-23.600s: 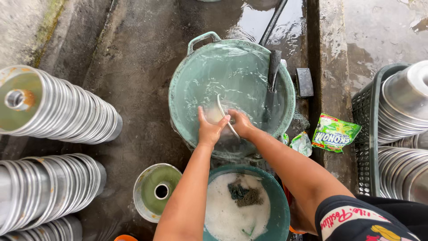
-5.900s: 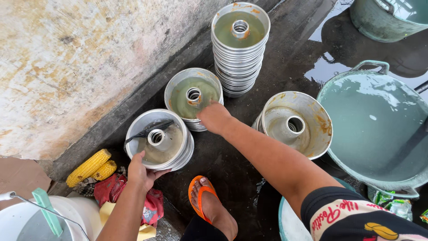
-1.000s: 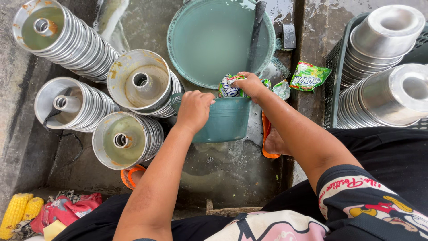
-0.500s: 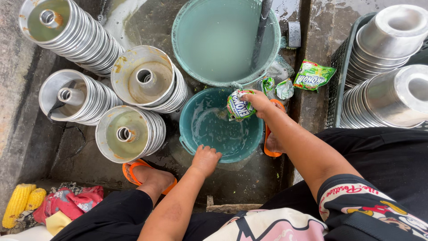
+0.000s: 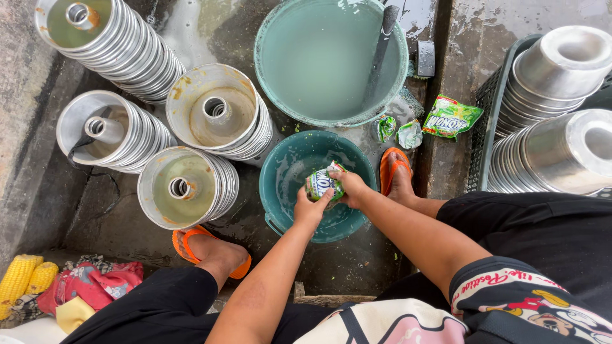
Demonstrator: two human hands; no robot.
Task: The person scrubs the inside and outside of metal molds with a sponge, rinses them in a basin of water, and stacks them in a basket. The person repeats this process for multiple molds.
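Both hands meet over a small teal basin point(image 5: 284, 191) that stands on the wet floor between my feet. My right hand point(image 5: 350, 188) holds a small green and white sachet point(image 5: 322, 183) over the basin. My left hand point(image 5: 308, 209) grips the sachet's lower end with its fingertips. The basin holds a little foamy water. Behind it stands a large green tub point(image 5: 325, 60) of cloudy water with a dark stick point(image 5: 379, 54) leaning in it.
Several stacks of metal ring-shaped baking pans point(image 5: 204, 121) lie on the left. A dark crate point(image 5: 488, 121) with stacked pans point(image 5: 561, 64) stands on the right. More green sachets point(image 5: 449, 116) lie beside the tub. Corn cobs point(image 5: 25, 277) and cloths point(image 5: 92, 286) sit at bottom left.
My left hand has come up from the basin's near rim to the sachet, which my right hand has lowered over the basin's middle.
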